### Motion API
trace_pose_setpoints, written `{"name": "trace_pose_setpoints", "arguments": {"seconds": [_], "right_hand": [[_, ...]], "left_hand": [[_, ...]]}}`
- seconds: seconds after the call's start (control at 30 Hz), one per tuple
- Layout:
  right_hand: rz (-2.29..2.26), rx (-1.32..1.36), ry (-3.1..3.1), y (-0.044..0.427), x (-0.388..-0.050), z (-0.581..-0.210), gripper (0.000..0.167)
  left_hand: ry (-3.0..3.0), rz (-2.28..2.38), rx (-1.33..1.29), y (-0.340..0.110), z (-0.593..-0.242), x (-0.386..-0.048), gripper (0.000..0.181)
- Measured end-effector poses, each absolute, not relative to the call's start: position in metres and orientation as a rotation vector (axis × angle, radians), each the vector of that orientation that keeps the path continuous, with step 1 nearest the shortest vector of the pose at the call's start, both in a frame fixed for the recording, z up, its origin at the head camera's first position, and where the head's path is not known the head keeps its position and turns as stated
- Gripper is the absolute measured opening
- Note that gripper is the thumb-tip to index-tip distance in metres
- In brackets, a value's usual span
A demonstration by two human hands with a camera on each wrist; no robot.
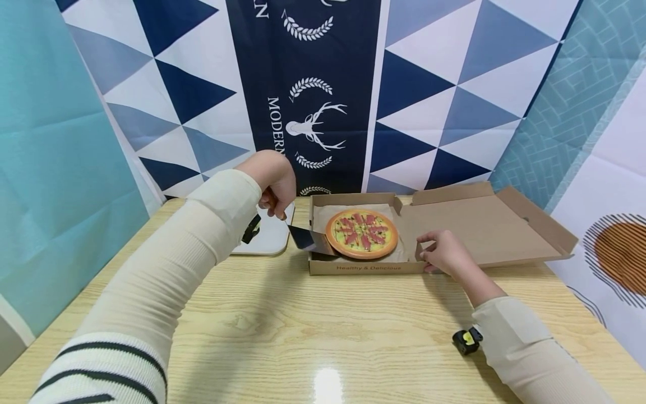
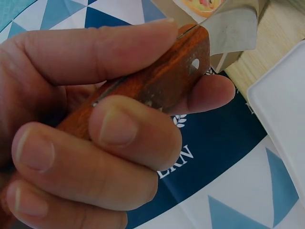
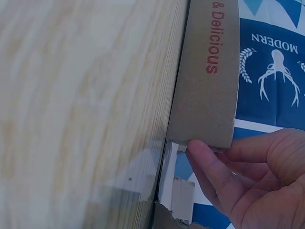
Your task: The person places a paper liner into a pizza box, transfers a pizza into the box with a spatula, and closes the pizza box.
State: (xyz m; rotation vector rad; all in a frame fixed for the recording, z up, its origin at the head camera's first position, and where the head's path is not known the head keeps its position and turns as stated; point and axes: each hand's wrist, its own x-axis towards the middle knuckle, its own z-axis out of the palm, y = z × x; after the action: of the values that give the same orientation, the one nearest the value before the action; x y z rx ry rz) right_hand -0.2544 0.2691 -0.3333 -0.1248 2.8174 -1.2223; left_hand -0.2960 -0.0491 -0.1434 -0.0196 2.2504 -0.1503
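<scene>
A toy-like pizza (image 1: 361, 233) with red toppings and an orange crust lies on paper inside an open cardboard pizza box (image 1: 368, 269). My left hand (image 1: 276, 179) grips the wooden handle (image 2: 147, 78) of a spatula, fingers curled round it. The flat metal blade (image 1: 309, 241) slants down over the box's left wall, its tip by the left edge of the pizza; whether it is under the crust I cannot tell. My right hand (image 1: 444, 255) holds the box's front right corner, thumb and fingers (image 3: 209, 167) on its cardboard.
The box lid (image 1: 469, 227) lies folded open to the right. A white tray (image 1: 270, 238) sits left of the box, partly behind the left arm. Wooden tabletop (image 1: 313, 325) extends in front; a patterned cloth (image 1: 323, 67) hangs behind.
</scene>
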Motion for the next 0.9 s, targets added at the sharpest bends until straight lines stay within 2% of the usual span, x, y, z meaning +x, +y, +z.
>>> {"name": "trace_pose_setpoints", "arguments": {"seconds": [0.37, 0.9], "right_hand": [[-1.249, -0.123, 2.807, 0.27, -0.254, -0.334, 0.038], [-1.235, -0.123, 2.82, 0.269, -0.253, -0.333, 0.038]], "left_hand": [[2.253, -0.176, -0.057, -0.056, -0.144, -0.295, 0.019], [2.262, -0.142, 0.019, -0.078, -0.14, -0.289, 0.016]]}}
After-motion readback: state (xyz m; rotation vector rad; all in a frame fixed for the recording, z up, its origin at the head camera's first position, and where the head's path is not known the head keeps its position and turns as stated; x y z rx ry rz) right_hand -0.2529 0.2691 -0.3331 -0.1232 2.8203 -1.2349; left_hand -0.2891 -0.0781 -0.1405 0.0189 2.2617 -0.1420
